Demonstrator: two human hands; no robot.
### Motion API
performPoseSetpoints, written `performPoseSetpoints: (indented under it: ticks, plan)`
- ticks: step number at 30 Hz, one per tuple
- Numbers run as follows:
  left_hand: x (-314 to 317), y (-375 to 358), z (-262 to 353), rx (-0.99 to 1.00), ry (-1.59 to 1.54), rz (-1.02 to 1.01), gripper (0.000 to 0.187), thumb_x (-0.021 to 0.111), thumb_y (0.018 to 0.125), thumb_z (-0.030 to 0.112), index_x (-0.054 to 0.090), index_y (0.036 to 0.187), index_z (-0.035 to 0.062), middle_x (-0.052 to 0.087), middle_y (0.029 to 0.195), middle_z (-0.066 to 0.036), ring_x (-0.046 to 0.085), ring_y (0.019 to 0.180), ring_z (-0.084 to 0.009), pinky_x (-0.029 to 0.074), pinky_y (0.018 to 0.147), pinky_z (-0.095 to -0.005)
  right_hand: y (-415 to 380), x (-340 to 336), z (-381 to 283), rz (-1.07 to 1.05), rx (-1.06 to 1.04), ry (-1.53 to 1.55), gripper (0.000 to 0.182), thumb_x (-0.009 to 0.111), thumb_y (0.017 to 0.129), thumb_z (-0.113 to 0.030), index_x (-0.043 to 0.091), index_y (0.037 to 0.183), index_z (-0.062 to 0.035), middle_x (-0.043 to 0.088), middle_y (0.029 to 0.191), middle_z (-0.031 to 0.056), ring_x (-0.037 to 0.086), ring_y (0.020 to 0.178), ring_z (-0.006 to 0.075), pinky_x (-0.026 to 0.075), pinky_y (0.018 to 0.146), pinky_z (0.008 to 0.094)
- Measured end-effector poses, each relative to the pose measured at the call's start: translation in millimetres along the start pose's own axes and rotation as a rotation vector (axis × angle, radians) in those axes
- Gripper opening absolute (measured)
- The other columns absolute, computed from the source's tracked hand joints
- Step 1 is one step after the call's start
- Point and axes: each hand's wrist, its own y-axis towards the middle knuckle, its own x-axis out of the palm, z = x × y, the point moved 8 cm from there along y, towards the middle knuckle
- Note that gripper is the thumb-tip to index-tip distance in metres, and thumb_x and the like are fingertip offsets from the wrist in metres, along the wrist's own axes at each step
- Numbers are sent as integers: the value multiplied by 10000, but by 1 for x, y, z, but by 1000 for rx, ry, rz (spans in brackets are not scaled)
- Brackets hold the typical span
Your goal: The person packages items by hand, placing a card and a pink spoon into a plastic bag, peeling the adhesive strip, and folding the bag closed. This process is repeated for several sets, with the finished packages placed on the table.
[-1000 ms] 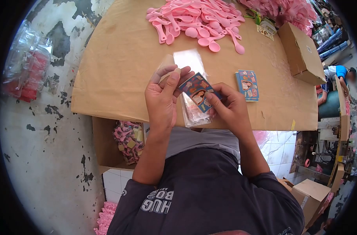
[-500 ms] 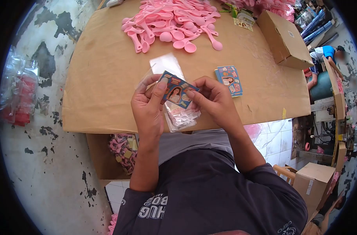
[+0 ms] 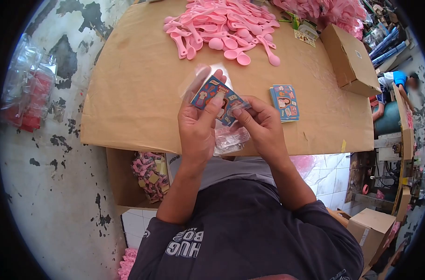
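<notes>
A blue printed card [image 3: 227, 106] is held tilted above the table's near part. My left hand [image 3: 197, 122] grips its left side, thumb on top; a clear plastic film shows around those fingers. My right hand [image 3: 263, 127] pinches the card's right end between thumb and fingers. Under and behind the hands lie clear plastic bags [image 3: 231, 141], partly hidden. To the right of my hands a small stack of similar blue cards [image 3: 285, 103] rests on the table. Farther back spreads a large heap of pink spoons [image 3: 217, 28].
The brown-covered table [image 3: 128, 93] has a cardboard box [image 3: 350, 60] at its back right, with pink bags behind. Below the left edge stands an open box of pink packed items [image 3: 149, 177]. Plastic bags [image 3: 33, 88] hang on the left wall. A person [image 3: 394, 86] is at far right.
The view has shifted, so the table contents appear farther right. My left hand now reaches further over the card, with its fingers straighter and plastic film around them. Both hands still hold the card.
</notes>
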Motion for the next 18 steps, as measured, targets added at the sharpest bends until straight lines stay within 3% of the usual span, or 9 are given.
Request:
performPoseSetpoints:
  ticks: [2, 4, 5, 9, 18]
  plan:
    - [6, 3, 7, 15, -72, -22, 564, 526, 1024, 7, 349, 1559, 44, 474, 1502, -280, 496, 1403, -323, 506, 1097, -434, -2, -1, 2, 7, 26, 11, 234, 679, 1002, -146, 658, 1145, 37, 712, 858, 49, 661, 691, 67, 522, 616, 210]
    - [11, 7, 19, 66, -269, -51, 632, 490, 1021, -19, 260, 1602, 79, 558, 1433, -238, 574, 1321, -307, 523, 1079, -438, -5, -1, 6, 10, 54, 24, 221, 682, 999, -144, 660, 1129, 34, 708, 822, 46, 659, 656, 67, 516, 581, 206]
    - [9, 9, 19, 80, -268, -79, 615, 466, 1046, 28, 247, 1610, 136, 548, 1437, -256, 535, 1362, -363, 503, 1103, -510, -7, -2, 7, 17, 60, 6, 212, 687, 997, -148, 660, 1110, 29, 700, 797, 42, 641, 612, 62, 494, 538, 200]
    - [13, 10, 15, 73, -415, -116, 552, 469, 1068, 87, 299, 1588, 159, 575, 1397, -245, 564, 1331, -340, 517, 1083, -525, -7, 1, 10, 17, 19, 7, 198, 701, 991, -161, 659, 1069, 15, 674, 738, 32, 584, 521, 43, 431, 451, 186]
    - [0, 14, 24, 95, -447, -34, 452, 456, 1093, 195, 363, 1530, 125, 594, 1334, -222, 608, 1255, -311, 530, 1067, -531, -3, -1, -4, 44, -24, 38, 159, 696, 989, -128, 647, 1065, 2, 701, 852, 40, 613, 622, 45, 483, 544, 202]
